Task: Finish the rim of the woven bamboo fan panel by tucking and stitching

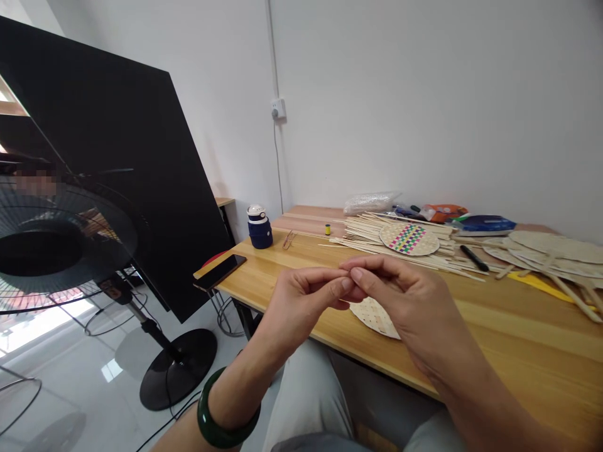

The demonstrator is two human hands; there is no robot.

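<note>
My left hand (311, 298) and my right hand (400, 295) meet above the table's front edge, thumbs and fingertips pinched close together. Whatever lies between the fingertips is too small to make out. A dark green bangle (226, 411) circles my left wrist. Below my hands, a pale woven round piece (377, 317) lies on the table, partly covered by my right hand. Farther back, a round woven fan face (409, 240) with pink, green and yellow strips rests on a pile of thin pale strips (365, 229). A small yellow-and-black thread spool (328, 230) stands left of the pile.
On the wooden table (509, 339), a blue flask (259, 227) and a phone (220, 271) sit at left. Woven fans (560, 248), a black marker (473, 258) and plastic packages (485, 224) lie at right. A standing fan (56, 245) and a black panel (117, 138) rise at left.
</note>
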